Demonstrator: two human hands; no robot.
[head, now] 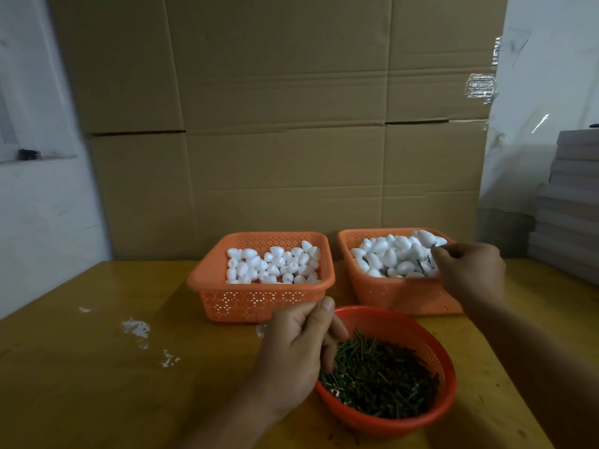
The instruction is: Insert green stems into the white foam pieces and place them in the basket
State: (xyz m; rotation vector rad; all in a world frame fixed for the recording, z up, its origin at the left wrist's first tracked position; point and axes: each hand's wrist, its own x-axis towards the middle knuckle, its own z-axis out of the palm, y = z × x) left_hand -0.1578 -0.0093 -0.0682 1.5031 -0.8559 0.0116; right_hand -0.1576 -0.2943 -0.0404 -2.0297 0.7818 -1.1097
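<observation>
Stems, green and short, fill the round red bowl nearest me on the yellow table. My left hand sits at the bowl's left rim, fingers curled down into the pile, thumb raised; whether they pinch a stem I cannot tell. My right hand reaches over the right orange basket, fingers bent above the foam pieces with stems; what they hold, if anything, is unclear. Just beside it, the left orange basket holds plain white foam pieces. Cardboard stands behind both baskets.
</observation>
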